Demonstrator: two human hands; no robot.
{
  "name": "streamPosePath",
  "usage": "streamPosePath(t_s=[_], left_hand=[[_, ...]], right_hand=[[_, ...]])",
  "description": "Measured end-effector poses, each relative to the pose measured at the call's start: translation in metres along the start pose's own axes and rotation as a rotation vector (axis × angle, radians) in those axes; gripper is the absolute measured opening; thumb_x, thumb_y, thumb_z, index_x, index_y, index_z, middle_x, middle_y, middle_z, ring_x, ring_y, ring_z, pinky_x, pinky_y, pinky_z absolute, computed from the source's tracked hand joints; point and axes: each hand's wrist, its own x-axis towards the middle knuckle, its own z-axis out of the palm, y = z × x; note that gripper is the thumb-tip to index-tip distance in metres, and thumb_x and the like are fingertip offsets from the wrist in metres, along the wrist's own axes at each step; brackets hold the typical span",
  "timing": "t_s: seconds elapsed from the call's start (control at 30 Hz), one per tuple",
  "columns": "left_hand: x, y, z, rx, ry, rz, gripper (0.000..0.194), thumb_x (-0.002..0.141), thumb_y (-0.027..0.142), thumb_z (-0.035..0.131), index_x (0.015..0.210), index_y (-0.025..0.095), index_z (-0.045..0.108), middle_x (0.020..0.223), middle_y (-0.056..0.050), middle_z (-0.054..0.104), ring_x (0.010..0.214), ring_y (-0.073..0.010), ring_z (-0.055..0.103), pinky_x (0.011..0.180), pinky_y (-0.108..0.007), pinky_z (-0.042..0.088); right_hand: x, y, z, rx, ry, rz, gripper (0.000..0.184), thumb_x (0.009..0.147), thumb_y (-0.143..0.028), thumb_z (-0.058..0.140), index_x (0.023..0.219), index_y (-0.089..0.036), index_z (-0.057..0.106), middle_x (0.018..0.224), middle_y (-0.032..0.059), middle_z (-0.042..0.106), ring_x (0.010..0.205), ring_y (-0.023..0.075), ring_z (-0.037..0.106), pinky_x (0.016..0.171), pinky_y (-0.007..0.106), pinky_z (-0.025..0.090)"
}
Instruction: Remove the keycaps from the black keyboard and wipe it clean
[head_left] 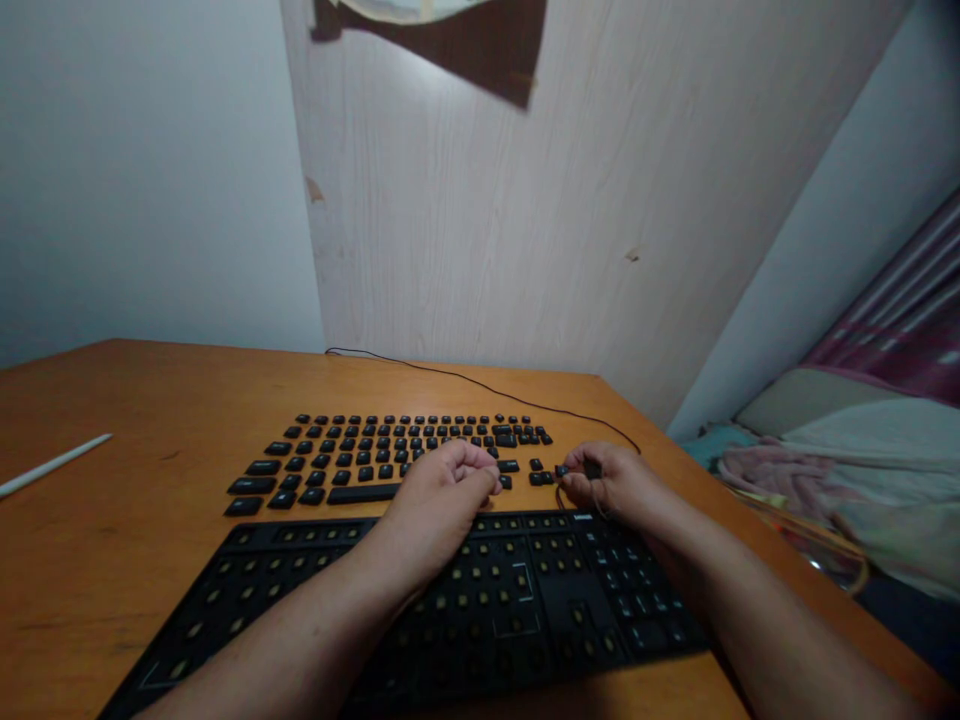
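Loose black keycaps [343,459] lie on the wooden table in rows, laid out like a keyboard. In front of them sits a black keyboard base [559,600], most of its key posts bare, with the number pad keys [637,580] still fitted at its right. My left hand [454,490] is closed, fingers curled over the right end of the keycap rows; whatever it may hold is hidden. With thumb and fingers pinched, my right hand [611,482] grips a small black keycap [561,471] beside the arrow-key group.
A thin black cable [480,383] runs along the back of the table and down behind my right hand. At the left lies a white stick-like pen [56,464]. Beyond the table's right edge is a bed with rumpled cloth [780,470]. A wall panel stands behind.
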Motion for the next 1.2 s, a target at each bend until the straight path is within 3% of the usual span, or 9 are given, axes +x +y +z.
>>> streamPosePath(t_s=[0.23, 0.53, 0.73, 0.83, 1.2], left_hand=[[0.002, 0.000, -0.002, 0.031, -0.011, -0.006, 0.010, 0.077, 0.026, 0.059, 0.083, 0.018, 0.059, 0.073, 0.000, 0.065, 0.070, -0.0152, 0.061, 0.067, -0.025, 0.041], [0.002, -0.004, -0.001, 0.025, -0.036, -0.010, 0.011, 0.080, 0.027, 0.056, 0.085, 0.018, 0.059, 0.075, -0.001, 0.064, 0.071, -0.0156, 0.059, 0.068, -0.027, 0.041], [0.002, -0.005, -0.001, 0.044, -0.049, -0.003, 0.012, 0.080, 0.027, 0.056, 0.086, 0.017, 0.058, 0.076, -0.001, 0.063, 0.070, -0.0150, 0.057, 0.066, -0.026, 0.040], [0.002, -0.005, -0.001, 0.063, -0.049, -0.005, 0.012, 0.079, 0.027, 0.056, 0.086, 0.017, 0.058, 0.075, 0.000, 0.062, 0.069, -0.0146, 0.057, 0.065, -0.026, 0.039], [0.002, -0.007, -0.002, 0.077, -0.075, 0.008, 0.014, 0.078, 0.029, 0.056, 0.085, 0.017, 0.058, 0.074, -0.001, 0.064, 0.068, -0.0148, 0.056, 0.063, -0.026, 0.038]], right_hand=[[0.008, 0.011, 0.000, -0.095, -0.005, -0.001, 0.017, 0.079, -0.035, 0.061, 0.083, -0.020, 0.069, 0.073, 0.0020, 0.066, 0.064, 0.0159, 0.057, 0.055, 0.025, 0.039], [0.013, 0.015, 0.004, -0.087, -0.014, -0.039, 0.019, 0.077, -0.018, 0.058, 0.092, -0.019, 0.069, 0.094, 0.0057, 0.071, 0.086, 0.0192, 0.063, 0.076, 0.028, 0.045], [0.014, 0.015, 0.009, -0.106, 0.004, 0.010, 0.021, 0.082, -0.039, 0.061, 0.084, -0.020, 0.069, 0.075, 0.0030, 0.068, 0.069, 0.0174, 0.060, 0.059, 0.026, 0.041], [0.015, 0.013, 0.011, -0.107, -0.012, 0.013, 0.020, 0.080, -0.039, 0.063, 0.083, -0.020, 0.069, 0.073, 0.0029, 0.068, 0.065, 0.0175, 0.059, 0.056, 0.026, 0.039], [0.009, 0.005, 0.007, -0.051, -0.060, -0.109, 0.020, 0.080, -0.023, 0.056, 0.093, -0.018, 0.071, 0.090, 0.0063, 0.070, 0.084, 0.0199, 0.063, 0.075, 0.028, 0.046]])
